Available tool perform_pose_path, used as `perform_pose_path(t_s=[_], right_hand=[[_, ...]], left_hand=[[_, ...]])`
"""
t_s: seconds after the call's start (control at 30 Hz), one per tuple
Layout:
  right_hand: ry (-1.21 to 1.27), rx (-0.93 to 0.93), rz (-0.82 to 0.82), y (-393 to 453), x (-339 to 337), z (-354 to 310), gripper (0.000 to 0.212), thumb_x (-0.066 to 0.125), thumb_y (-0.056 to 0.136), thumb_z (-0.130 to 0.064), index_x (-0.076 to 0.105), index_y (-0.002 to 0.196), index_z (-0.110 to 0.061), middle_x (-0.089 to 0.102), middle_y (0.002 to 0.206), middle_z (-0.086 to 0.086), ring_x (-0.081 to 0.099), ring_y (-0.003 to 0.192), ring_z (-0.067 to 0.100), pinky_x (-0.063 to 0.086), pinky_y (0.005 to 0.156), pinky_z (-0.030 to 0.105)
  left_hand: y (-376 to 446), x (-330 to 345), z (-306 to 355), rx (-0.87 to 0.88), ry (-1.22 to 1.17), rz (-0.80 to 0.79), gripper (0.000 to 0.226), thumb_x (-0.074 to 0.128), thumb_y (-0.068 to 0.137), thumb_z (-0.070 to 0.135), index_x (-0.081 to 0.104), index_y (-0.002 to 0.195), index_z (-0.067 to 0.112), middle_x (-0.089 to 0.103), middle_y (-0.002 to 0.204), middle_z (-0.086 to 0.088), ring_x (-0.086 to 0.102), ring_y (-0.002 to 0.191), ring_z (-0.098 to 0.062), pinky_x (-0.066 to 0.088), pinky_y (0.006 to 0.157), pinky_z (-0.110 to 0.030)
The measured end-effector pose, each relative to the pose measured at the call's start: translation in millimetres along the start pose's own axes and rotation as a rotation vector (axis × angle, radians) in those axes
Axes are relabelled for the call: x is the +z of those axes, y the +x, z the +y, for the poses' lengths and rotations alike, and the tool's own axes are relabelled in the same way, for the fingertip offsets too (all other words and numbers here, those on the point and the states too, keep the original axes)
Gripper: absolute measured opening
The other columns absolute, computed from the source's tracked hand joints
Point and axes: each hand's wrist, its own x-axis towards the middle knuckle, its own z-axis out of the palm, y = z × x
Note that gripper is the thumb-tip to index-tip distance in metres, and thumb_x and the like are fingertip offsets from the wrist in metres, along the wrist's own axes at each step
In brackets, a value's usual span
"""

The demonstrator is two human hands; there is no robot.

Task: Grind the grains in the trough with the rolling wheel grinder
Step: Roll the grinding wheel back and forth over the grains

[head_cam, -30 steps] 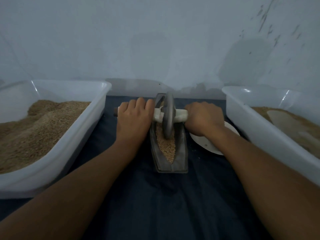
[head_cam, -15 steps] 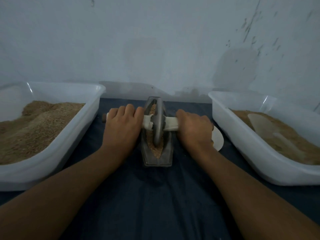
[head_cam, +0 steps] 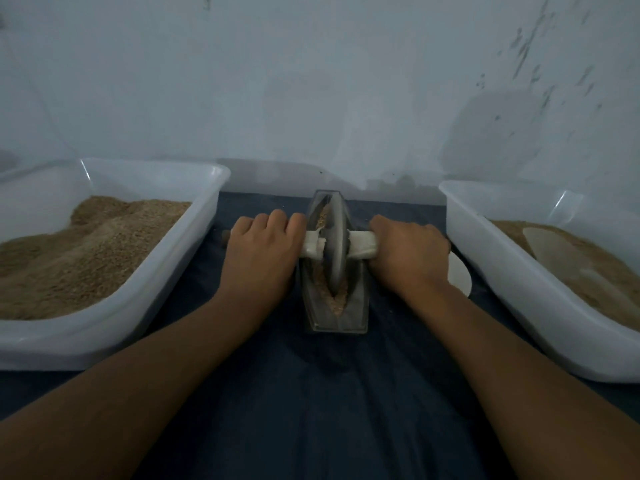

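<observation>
dark cloth [head_cam: 311, 393] under trough [head_cam: 356, 306], both hands [head_cam: 263, 258] [head_cam: 408, 258] around grinder handle [head_cam: 362, 247]

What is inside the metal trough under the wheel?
Crushed tan grains lie in the trough, before and behind the wheel. The part beneath the wheel is hidden.

Wall: a pale, bluish-white plastered wall [head_cam: 311, 81] stood straight ahead, filling the upper half of the view.
Marks: dark scuffs and streaks ran down its upper right part [head_cam: 530, 53]; a small dark spot sat near the top left.
Patches: a duller grey patch showed low on the right side of the wall.
Surface: a dark blue cloth [head_cam: 311, 393] covered the work surface, lightly creased, reaching back to the wall's foot.
Light: dim and cool, with soft shadows.
</observation>
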Motion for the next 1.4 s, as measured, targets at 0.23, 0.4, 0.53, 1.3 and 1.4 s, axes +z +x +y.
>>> perform_pose_path(t_s=[0.23, 0.4, 0.53, 1.3, 1.4], right_hand=[[0.02, 0.037, -0.352, 31.3, 6.9, 10.3, 0.01, 0.064, 0.075, -0.034, 0.058, 0.083, -0.032, 0.057, 0.076, -0.006, 0.05, 0.064, 0.018, 0.031, 0.051, 0.026], [0.019, 0.049, -0.53, 59.2, 11.3, 14.4, 0.02, 0.063, 0.073, -0.044, 0.061, 0.086, -0.03, 0.057, 0.076, -0.005, 0.052, 0.061, 0.014, 0.033, 0.049, 0.025], [0.097, 0.053, -0.739, 79.5, 12.6, 17.8, 0.019, 0.07, 0.067, -0.033, 0.063, 0.08, -0.022, 0.063, 0.076, -0.001, 0.06, 0.067, 0.017, 0.042, 0.053, 0.026], [0.027, 0.076, -0.091, 4.7, 9.0, 0.1, 0.017, 0.062, 0.081, -0.031, 0.047, 0.076, -0.025, 0.042, 0.059, -0.007, 0.042, 0.053, 0.022, 0.03, 0.051, 0.028], [0.023, 0.062, 0.015, -4.2, 4.5, -2.8, 0.022, 0.065, 0.078, -0.02, 0.044, 0.073, -0.021, 0.042, 0.054, -0.005, 0.036, 0.048, 0.022, 0.021, 0.052, 0.029]], left_hand=[[30.8, 21.1, -3.0, -0.019, -0.005, -0.07, 0.024, 0.063, 0.085, 0.021, 0.05, 0.104, 0.022, 0.059, 0.09, 0.001, 0.058, 0.079, -0.023, 0.034, 0.07, -0.035], [43.8, 33.9, -6.8, -0.034, -0.024, -0.059, 0.019, 0.061, 0.087, 0.022, 0.051, 0.104, 0.022, 0.063, 0.091, 0.0, 0.061, 0.079, -0.024, 0.035, 0.069, -0.035], [57.6, 41.5, -8.6, -0.033, -0.015, -0.056, 0.015, 0.059, 0.089, 0.024, 0.051, 0.102, 0.023, 0.064, 0.091, 0.002, 0.062, 0.08, -0.023, 0.031, 0.068, -0.034], [10.2, 10.9, 7.5, -0.021, 0.035, 0.106, 0.015, 0.04, 0.089, 0.008, 0.05, 0.098, 0.015, 0.052, 0.088, -0.006, 0.051, 0.078, -0.027, 0.036, 0.072, -0.039], [3.3, 3.3, 8.8, -0.019, 0.031, 0.117, 0.017, 0.041, 0.087, 0.009, 0.05, 0.101, 0.015, 0.051, 0.09, -0.007, 0.049, 0.081, -0.028, 0.035, 0.075, -0.039]])
